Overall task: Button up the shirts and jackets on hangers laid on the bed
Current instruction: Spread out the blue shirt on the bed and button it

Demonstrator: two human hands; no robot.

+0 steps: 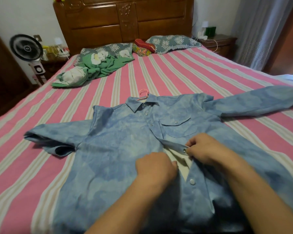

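Bed (184,68) with pink-and-cream striped sheet fills the view; its left edge drops to dark floor, its right edge runs toward a curtain (260,31).

Nearest: two bare forearms reach in from the bottom edge. One blue denim-look shirt (118,149) lies flat, front up, across the near half of the bed, hem toward the viewer, collar away. Left hand (156,168), fingers curled, grips the left front edge at mid-chest. Right hand (201,149) pinches the opposite placket (176,145) just beside a snap (184,150). The two hands are close but apart, with a gap of pale lining (181,164) between them where the front stands open.

Snaps counted: two on the closed upper front, one on the chest pocket flap (176,122), one at the right hand, one lower (192,181) on the placket. Both sleeves are spread, the right one reaching the bed's right side, the left one folded short.

One pink hanger hook (143,94) shows above the collar.

Beyond the shirt a broad band of bare striped sheet. Far left, one crumpled green-and-white bundle of cloth (95,68). At the head, two patterned blue pillows (172,42) and one small red cushion (145,45) against a wooden headboard (123,21). One fan (26,46) stands left of the bed; one nightstand (218,43) on the right.
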